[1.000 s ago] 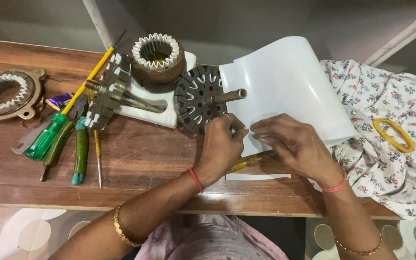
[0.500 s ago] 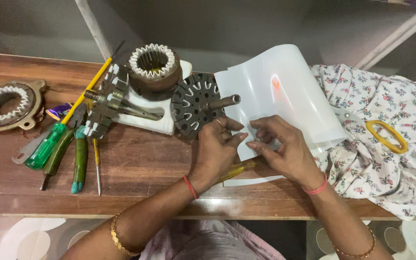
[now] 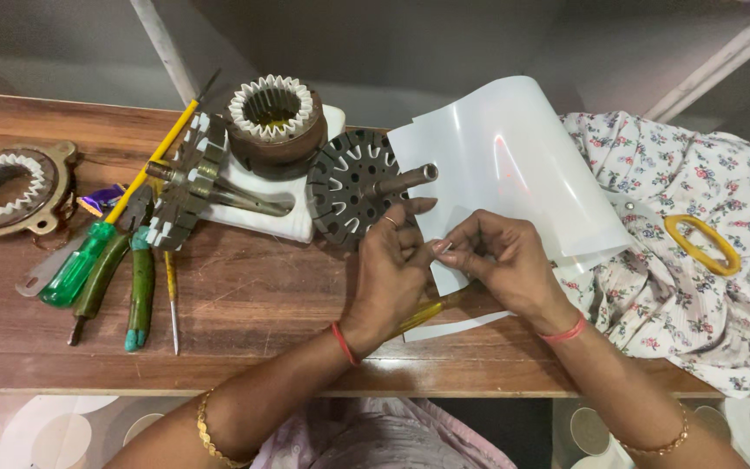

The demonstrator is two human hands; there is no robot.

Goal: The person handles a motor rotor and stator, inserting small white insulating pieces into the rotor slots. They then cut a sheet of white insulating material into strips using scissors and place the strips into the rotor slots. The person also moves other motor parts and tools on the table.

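The work surface is a brown wooden table (image 3: 245, 304) with a scratched top; its long axis runs left to right. Beyond the far edge lies a grey floor crossed by pale bars. A patterned floor shows below the near edge.

The left hand (image 3: 392, 265) and the right hand (image 3: 501, 260) meet near the table centre. Both are closed in a narrow pinch on the near-left edge of a translucent white plastic sheet (image 3: 514, 165). The sheet curls upward toward the far side; its long axis runs from near-left to far-right. Its right edge overlaps a white floral-print cloth (image 3: 696, 260), which carries a yellow ring-shaped band (image 3: 700, 243).

Just left of the sheet lies a dark slotted metal rotor disc (image 3: 349, 187). Its steel shaft points right, toward the sheet. A yellow-handled tool (image 3: 431, 311) lies under the hands, axis near-left to far-right.

Further left, a rusty round stator with white slot liners (image 3: 273, 117) rests on a white pad (image 3: 262, 204). A green-handled screwdriver (image 3: 80, 265) and green-gripped pliers (image 3: 136, 287) lie near the left end, beside a second wound stator in a bronze-coloured housing (image 3: 6, 187).
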